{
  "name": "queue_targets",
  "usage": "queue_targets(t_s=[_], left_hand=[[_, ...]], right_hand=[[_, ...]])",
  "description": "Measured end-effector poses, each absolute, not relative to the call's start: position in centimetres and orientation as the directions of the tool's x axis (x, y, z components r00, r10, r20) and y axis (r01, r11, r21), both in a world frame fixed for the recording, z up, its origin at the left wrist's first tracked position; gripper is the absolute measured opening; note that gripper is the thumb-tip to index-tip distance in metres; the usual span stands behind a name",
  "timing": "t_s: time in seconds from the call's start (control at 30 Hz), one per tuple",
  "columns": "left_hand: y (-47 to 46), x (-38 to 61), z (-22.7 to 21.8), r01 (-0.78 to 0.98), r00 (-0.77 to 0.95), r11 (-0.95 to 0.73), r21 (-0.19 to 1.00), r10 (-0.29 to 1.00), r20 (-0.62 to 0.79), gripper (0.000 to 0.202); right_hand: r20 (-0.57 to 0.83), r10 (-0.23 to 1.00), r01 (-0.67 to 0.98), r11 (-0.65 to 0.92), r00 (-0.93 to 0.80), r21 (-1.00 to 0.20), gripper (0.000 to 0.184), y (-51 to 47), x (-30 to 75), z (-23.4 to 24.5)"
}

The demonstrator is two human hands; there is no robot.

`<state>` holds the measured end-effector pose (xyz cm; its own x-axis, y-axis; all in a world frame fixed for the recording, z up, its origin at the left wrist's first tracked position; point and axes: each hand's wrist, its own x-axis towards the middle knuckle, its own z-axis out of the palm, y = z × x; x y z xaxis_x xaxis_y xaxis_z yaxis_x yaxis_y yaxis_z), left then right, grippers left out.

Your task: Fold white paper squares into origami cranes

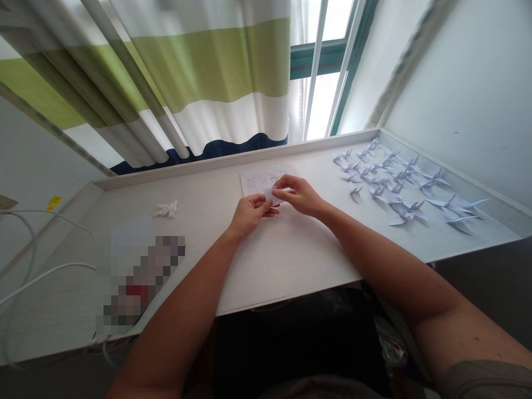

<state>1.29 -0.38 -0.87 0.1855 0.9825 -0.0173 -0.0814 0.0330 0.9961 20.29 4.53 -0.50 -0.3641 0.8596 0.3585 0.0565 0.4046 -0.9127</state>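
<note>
Pale counter pushed up against a window, with a striped curtain hanging over the left half, so you've got decent light on the work. Your left hand and right hand meet over the middle of the counter. Both grips are pinched shut on the small paper piece, one on each side. It's held up off the surface, just in front of the printed sheet lying flat behind it. Can't tell which fold it's at, it's too small and half hidden by your fingers.

Here's how I'd get this fold right: line up the edges first, pinch only at a corner, then run a thumbnail along the crease in one pass. Setting it down on the counter for the crease would probably give a sharper line than folding in the air. Check the printed sheet if the diagram helps.

Off to your right there's a flock of folded paper cranes in loose rows near the wall, well apart from your hands. A crumpled white scrap sits to the left, and a white cable loops at the far left edge.
</note>
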Motion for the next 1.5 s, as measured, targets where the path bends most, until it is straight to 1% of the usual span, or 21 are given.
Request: queue_targets(t_s=[0.13,0.23,0.3,0.4,0.53,0.63,0.87,1.03,1.17,1.37,1.43,1.5], left_hand=[[-0.4,1.5,-1.1,-0.109,0.182,0.032,0.993,0.983,-0.012,0.040],[-0.4,1.5,-1.0,-0.131,0.205,0.077,0.988,0.978,-0.049,0.036],[-0.5,1.5,-0.8,-0.130,0.229,0.114,0.985,0.970,-0.082,0.035],[-0.5,1.3,-0.4,-0.115,0.263,0.139,0.984,0.959,-0.105,0.037],[-0.4,1.1,-0.5,-0.121,0.262,0.134,0.984,0.960,-0.098,0.038],[-0.3,0.9,-0.5,-0.131,0.269,0.140,0.981,0.958,-0.101,0.035],[-0.4,0.7,0.0,-0.106,0.275,0.144,0.984,0.955,-0.110,0.031],[-0.4,0.7,-0.2,-0.116,0.250,0.180,0.977,0.957,-0.147,0.034],[-0.4,0.7,-0.3,-0.132,0.245,0.217,0.967,0.953,-0.180,0.035],[-0.4,0.9,-0.3,-0.119,0.216,0.242,0.963,0.953,-0.213,0.031],[-0.4,1.0,-0.3,-0.109,0.207,0.242,0.964,0.954,-0.216,0.029],[-0.4,1.0,-0.4,-0.103,0.202,0.240,0.965,0.955,-0.216,0.029]], right_hand=[[0.365,0.849,0.108,0.434,-0.382,-0.895,0.028,4.9,20.2,-1.0],[0.348,0.850,0.162,0.438,-0.394,-0.884,0.022,5.0,20.3,-1.0],[0.333,0.852,0.180,0.431,-0.404,-0.884,0.023,5.0,20.4,-0.8],[0.323,0.849,0.169,0.422,-0.418,-0.891,0.025,4.8,20.3,-0.6],[0.313,0.846,0.116,0.397,-0.431,-0.911,0.024,4.8,20.2,-0.7],[0.331,0.849,0.087,0.398,-0.412,-0.913,0.021,4.9,20.2,-0.9],[0.365,0.847,0.073,0.423,-0.387,-0.903,0.024,5.0,20.0,-1.2],[0.320,0.864,0.085,0.379,-0.388,-0.922,0.019,5.0,20.0,-1.1],[0.312,0.879,0.076,0.361,-0.361,-0.929,0.014,5.1,20.1,-1.1],[0.240,0.896,-0.108,0.216,-0.373,-0.971,0.021,5.0,20.2,-0.8],[0.210,0.907,-0.135,0.172,-0.365,-0.976,0.020,4.9,20.3,-0.5],[0.179,0.918,-0.125,0.143,-0.354,-0.982,0.020,4.9,20.5,-0.2]])
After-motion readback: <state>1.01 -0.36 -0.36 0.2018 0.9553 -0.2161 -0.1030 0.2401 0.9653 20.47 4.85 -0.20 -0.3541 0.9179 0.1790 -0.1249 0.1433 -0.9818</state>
